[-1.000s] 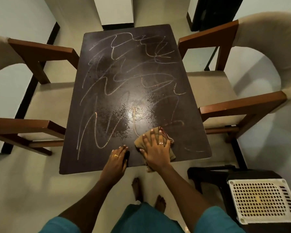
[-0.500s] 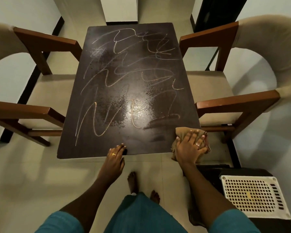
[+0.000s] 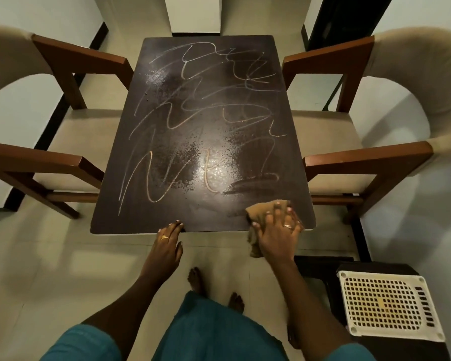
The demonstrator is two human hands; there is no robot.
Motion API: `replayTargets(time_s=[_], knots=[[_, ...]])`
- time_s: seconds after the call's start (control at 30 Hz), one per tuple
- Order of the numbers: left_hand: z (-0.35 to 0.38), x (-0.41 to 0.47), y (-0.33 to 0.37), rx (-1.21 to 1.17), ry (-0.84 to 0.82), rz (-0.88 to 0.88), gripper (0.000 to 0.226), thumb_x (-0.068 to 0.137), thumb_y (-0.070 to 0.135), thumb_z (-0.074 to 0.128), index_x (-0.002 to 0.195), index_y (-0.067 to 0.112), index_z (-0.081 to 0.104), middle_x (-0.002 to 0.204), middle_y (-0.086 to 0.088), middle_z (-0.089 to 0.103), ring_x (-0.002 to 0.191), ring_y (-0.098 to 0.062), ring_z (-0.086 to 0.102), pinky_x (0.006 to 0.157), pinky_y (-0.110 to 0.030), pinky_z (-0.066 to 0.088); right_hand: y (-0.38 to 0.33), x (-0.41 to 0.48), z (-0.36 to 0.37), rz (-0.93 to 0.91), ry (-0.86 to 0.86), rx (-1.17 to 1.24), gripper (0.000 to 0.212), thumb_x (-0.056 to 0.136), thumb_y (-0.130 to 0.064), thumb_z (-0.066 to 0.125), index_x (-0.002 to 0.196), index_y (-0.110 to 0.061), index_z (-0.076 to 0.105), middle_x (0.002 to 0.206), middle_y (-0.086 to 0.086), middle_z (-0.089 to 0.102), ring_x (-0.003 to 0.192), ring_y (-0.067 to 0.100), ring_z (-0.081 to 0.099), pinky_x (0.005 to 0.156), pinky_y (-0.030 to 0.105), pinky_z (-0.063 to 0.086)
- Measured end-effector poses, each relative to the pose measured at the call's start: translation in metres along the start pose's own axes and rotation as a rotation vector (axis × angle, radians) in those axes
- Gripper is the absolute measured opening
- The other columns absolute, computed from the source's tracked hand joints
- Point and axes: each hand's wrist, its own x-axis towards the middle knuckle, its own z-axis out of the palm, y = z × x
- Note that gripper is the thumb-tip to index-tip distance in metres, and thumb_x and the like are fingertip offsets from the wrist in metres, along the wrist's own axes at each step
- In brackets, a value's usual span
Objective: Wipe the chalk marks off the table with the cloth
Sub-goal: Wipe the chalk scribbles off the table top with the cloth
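A dark brown table (image 3: 130, 204) fills the middle of the view, covered in looping white chalk marks (image 3: 193, 121) and damp speckles. A smeared wiped streak lies near its front right corner. My right hand (image 3: 276, 233) lies flat on a tan cloth (image 3: 255, 214) at the table's front right edge, fingers spread over it; part of the cloth hangs off the edge. My left hand (image 3: 167, 243) rests with its fingertips on the front edge near the middle and holds nothing.
Wooden armchairs with beige cushions stand on both sides, one on the left (image 3: 73, 142) and one on the right (image 3: 349, 142). A dark stool with a white perforated top (image 3: 385, 306) stands at the lower right. My bare feet are on the tiled floor below the table edge.
My right hand has slid the cloth from the front middle to the front right corner, then slightly back left. A wiped streak has appeared. The left hand stays on the front edge.
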Motion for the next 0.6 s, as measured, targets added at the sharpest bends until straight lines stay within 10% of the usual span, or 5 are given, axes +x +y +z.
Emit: replayTargets(time_s=[0.33, 0.6], knots=[[-0.006, -0.024, -0.027, -0.054, 0.055, -0.129, 0.045, 0.092, 0.009, 0.049, 0.136, 0.003, 0.04, 0.141, -0.017, 0.043, 0.132, -0.033, 0.038, 0.11, -0.042, 0.026, 0.003, 0.033, -0.017, 0.3, 0.032, 0.113, 0.051, 0.099, -0.045, 0.031, 0.133, -0.01, 0.044, 0.154, 0.023, 0.019, 0.141, 0.048, 0.011, 0.111, 0.061, 0.015], [-0.016, -0.037, -0.068, -0.114, 0.097, -0.324, 0.049, 0.092, 0.009, 0.049, 0.138, 0.001, 0.035, 0.145, -0.017, 0.038, 0.135, -0.032, 0.033, 0.11, -0.038, 0.026, -0.16, 0.024, 0.012, -0.05, -0.019, 0.078, 0.051, 0.082, -0.037, 0.038, 0.108, -0.004, 0.067, 0.124, 0.031, 0.057, 0.113, 0.054, 0.052, 0.089, 0.067, 0.04]])
